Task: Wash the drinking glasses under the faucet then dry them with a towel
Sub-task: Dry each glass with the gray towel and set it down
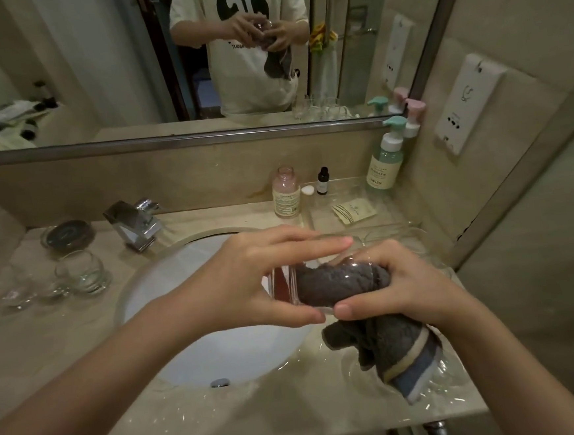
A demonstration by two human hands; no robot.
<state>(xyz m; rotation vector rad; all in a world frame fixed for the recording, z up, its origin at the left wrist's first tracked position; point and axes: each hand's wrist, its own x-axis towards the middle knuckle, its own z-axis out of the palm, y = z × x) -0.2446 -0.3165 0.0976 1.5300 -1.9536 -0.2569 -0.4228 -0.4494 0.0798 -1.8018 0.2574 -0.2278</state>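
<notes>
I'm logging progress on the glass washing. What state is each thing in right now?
Held glass: gripped sideways by left hand, towel stuffed inside.
Towel: gripped by right hand, tail hanging.
Faucet: no water running.
Glass on the left counter: upright, empty.
Pink bottle: uncapped.

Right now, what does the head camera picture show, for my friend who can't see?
Over a white oval sink, the left hand holds a clear drinking glass while the right hand stuffs a grey towel inside it.

Clear glass (284, 286), fuzzy grey cloth towel (392, 346), shiny chrome faucet (135, 222).
</notes>
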